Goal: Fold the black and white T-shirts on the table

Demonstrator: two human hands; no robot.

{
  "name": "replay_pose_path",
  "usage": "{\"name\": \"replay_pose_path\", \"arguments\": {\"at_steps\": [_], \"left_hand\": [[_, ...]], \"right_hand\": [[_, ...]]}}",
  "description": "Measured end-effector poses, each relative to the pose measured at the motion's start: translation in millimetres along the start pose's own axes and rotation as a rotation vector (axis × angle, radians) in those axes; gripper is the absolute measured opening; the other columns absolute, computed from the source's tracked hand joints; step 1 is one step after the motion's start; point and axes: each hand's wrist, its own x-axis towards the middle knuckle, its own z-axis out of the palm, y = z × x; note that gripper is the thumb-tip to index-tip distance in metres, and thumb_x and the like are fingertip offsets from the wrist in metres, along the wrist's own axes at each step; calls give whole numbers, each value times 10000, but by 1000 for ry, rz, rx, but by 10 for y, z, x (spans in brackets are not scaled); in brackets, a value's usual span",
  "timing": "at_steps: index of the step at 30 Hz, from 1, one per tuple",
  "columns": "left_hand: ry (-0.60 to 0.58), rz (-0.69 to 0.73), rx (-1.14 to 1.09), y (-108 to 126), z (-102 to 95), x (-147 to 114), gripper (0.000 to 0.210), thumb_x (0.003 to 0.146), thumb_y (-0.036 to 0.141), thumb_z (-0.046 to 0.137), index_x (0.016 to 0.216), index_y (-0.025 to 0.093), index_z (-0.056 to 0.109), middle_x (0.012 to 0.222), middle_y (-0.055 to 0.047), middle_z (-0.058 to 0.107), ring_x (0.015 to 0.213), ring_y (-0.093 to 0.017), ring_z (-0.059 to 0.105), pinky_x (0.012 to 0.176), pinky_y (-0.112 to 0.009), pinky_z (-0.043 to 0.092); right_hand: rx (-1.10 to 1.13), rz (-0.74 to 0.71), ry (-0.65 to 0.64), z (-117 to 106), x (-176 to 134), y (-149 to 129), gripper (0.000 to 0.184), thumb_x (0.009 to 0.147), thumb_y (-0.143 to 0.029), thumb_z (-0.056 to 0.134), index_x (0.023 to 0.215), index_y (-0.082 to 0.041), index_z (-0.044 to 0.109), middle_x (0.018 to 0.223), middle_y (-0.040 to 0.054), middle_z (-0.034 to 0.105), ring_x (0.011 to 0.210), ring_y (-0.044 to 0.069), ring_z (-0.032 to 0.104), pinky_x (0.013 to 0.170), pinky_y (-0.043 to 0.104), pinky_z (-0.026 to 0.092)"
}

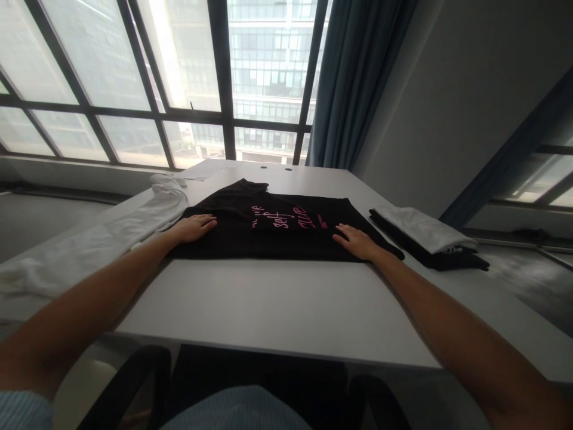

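A black T-shirt (233, 239) with pink lettering lies spread sideways on the white table (277, 304). One sleeve points toward the window at its far left, and its hem is on the right. My left hand (194, 228) rests flat on the shirt's left end, fingers stretched out to the right. On the right part of the shirt, near the hem, lies my right hand (356, 240), its fingers apart and pointing left. Neither hand grips the cloth.
White garments (165, 200) lie loosely heaped along the table's left side. To the right sits a stack of folded clothes, a white one (425, 230) over black. Paper (206, 170) lies at the far left. A chair armrest (134, 382) is below the front edge.
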Motion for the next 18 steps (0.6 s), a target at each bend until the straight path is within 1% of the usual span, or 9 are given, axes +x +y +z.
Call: {"name": "replay_pose_path", "arguments": {"at_steps": [2, 3, 5, 8, 10, 13, 16, 18], "left_hand": [[46, -63, 27, 66, -116, 142, 716, 1017, 613, 224, 1421, 183, 628, 1437, -133, 637, 1319, -319, 589, 1098, -401, 426], [62, -89, 51, 111, -175, 232, 693, 1022, 603, 236, 1385, 184, 651, 1374, -140, 679, 1262, -324, 625, 1060, -403, 453], [75, -101, 119, 207, -270, 432, 626, 1027, 569, 279, 1365, 207, 663, 1372, -138, 677, 1251, -322, 625, 1029, -397, 469], [57, -69, 190, 315, -313, 726, 508, 1009, 490, 391, 1370, 264, 668, 1487, -103, 597, 1339, -320, 554, 1061, -407, 449], [27, -75, 202, 347, -293, 888, 471, 942, 455, 526, 1354, 293, 687, 1474, -94, 613, 1329, -335, 561, 1058, -428, 454], [-23, -91, 207, 348, -278, 1062, 480, 803, 392, 684, 1274, 319, 741, 1353, -86, 703, 1217, -336, 640, 997, -407, 495], [-36, -89, 226, 342, -345, 1150, 434, 748, 346, 709, 1173, 309, 785, 1237, -77, 756, 1138, -333, 673, 978, -395, 497], [4, -69, 245, 361, -405, 1162, 441, 777, 319, 668, 1206, 293, 768, 1272, -84, 735, 1187, -340, 642, 1037, -424, 454]], "right_hand": [[-1, -6, 4, 10, 9, 8, 653, 1016, -611, 359, 1537, -234, 477, 1653, 114, 378, 1541, 306, 309, 1248, 555, 247], [-5, -8, 5, 15, 14, 13, 654, 1015, -616, 359, 1535, -237, 480, 1651, 116, 381, 1540, 306, 312, 1246, 556, 253], [-14, -9, 6, 23, 21, 22, 662, 1015, -628, 356, 1534, -238, 483, 1650, 118, 383, 1540, 305, 311, 1243, 550, 263], [-23, -6, 13, 33, 24, 31, 669, 1017, -637, 347, 1537, -238, 481, 1653, 117, 378, 1542, 301, 308, 1241, 540, 271], [-25, -13, 14, 38, 22, 32, 669, 1017, -639, 348, 1535, -238, 486, 1651, 116, 381, 1538, 298, 320, 1241, 532, 277], [-26, -27, 12, 44, 19, 24, 682, 1016, -649, 345, 1528, -225, 499, 1645, 125, 390, 1532, 296, 332, 1244, 515, 278], [-25, -22, 14, 51, 18, 8, 691, 1019, -649, 337, 1535, -216, 490, 1648, 130, 381, 1539, 302, 316, 1248, 519, 265], [-21, -17, 19, 53, 19, 0, 689, 1017, -657, 338, 1538, -231, 485, 1648, 122, 385, 1539, 305, 314, 1249, 523, 260]]}}
